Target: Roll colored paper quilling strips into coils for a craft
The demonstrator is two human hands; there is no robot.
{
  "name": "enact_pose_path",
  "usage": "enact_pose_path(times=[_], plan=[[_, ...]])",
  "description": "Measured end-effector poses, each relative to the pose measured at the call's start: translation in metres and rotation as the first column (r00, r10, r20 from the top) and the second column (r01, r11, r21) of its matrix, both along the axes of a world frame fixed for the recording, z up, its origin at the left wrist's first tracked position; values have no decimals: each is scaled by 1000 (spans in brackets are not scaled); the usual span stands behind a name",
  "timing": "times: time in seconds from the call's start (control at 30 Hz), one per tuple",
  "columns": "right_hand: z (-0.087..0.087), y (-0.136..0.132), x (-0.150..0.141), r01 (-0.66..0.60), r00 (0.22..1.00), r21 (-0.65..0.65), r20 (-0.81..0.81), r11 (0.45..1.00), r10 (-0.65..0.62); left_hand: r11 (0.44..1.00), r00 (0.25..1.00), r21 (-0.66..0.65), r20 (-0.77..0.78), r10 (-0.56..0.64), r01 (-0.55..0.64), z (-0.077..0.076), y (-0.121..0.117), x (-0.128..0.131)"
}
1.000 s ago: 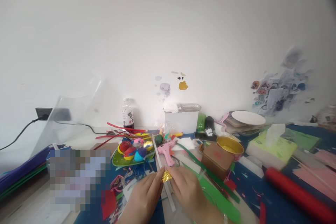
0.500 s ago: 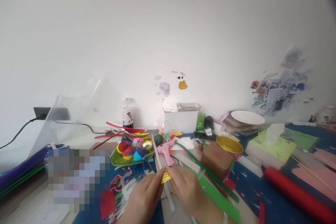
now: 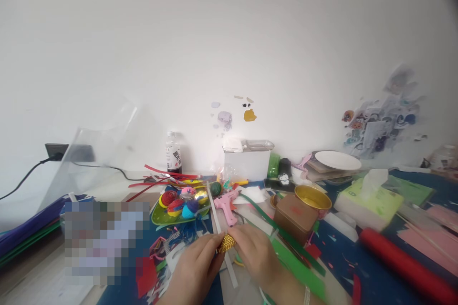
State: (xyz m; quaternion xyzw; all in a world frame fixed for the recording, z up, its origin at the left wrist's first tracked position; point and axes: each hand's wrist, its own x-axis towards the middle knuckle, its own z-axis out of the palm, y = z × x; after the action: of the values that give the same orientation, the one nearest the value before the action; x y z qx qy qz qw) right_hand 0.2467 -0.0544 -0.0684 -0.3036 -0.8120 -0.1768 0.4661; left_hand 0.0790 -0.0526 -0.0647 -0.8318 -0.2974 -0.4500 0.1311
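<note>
Between my two hands, low in the middle of the head view, is a small gold ridged piece (image 3: 226,244), shiny and rounded, much like a cupcake-shaped craft ball. My left hand (image 3: 198,259) pinches it from the left side. From the right, the fingers of my right hand (image 3: 255,252) close on it too. A white paper strip (image 3: 230,269) runs beneath the hands. Just beyond them lies a pink hot glue gun (image 3: 227,207). To the left of the glue gun, a green tray (image 3: 161,219) holds several colourful ridged balls (image 3: 175,208).
A brown box (image 3: 295,217) and a gold round tin (image 3: 313,198) stand to the right. Further right are a tissue pack (image 3: 370,200) and a red roll (image 3: 404,264). Paper scraps (image 3: 171,252) litter the left. A bottle (image 3: 173,152) stands by the wall.
The gold piece has been turned between my fingers and shows more of its ridged surface. My hands stay in nearly the same place.
</note>
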Motion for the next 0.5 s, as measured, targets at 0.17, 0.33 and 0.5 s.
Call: enact_pose_path(times=[0.17, 0.33, 0.5], plan=[[9, 1, 1, -29, 999, -177, 21, 984, 33, 991, 999, -130, 25, -21, 25, 1, 2, 1], [12, 4, 4, -18, 997, -351, 65, 936, 44, 976, 999, -215, 15, -45, 47, -1, 8, 0], [10, 8, 5, -24, 998, -407, 49, 913, 49, 924, 992, -362, 72, -106, 125, 3, 9, 1]])
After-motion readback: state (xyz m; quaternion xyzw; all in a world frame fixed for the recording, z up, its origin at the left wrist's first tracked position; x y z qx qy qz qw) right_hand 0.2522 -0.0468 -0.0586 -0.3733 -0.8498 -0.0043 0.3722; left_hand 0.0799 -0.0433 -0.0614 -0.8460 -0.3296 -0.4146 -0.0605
